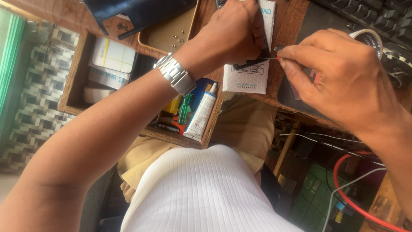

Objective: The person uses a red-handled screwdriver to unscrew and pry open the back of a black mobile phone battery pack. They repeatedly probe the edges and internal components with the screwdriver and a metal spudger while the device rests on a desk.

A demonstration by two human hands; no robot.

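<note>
- A small black part (pixel 248 64), judged light and fragile, is pressed down on the white mat (pixel 246 77) by the left hand (pixel 234 34).
- A thin red-tipped tool (pixel 274 58) is pinched by the right hand (pixel 339 73), right of the mat.
- A white tube (pixel 201 112) is seen in the drawer (pixel 73 92) below-left of the mat.

Wooden workbench (pixel 288 17) with white padded mat (pixel 246 77), dark pad (pixel 317 21), shallow tray (pixel 165 36).
</note>
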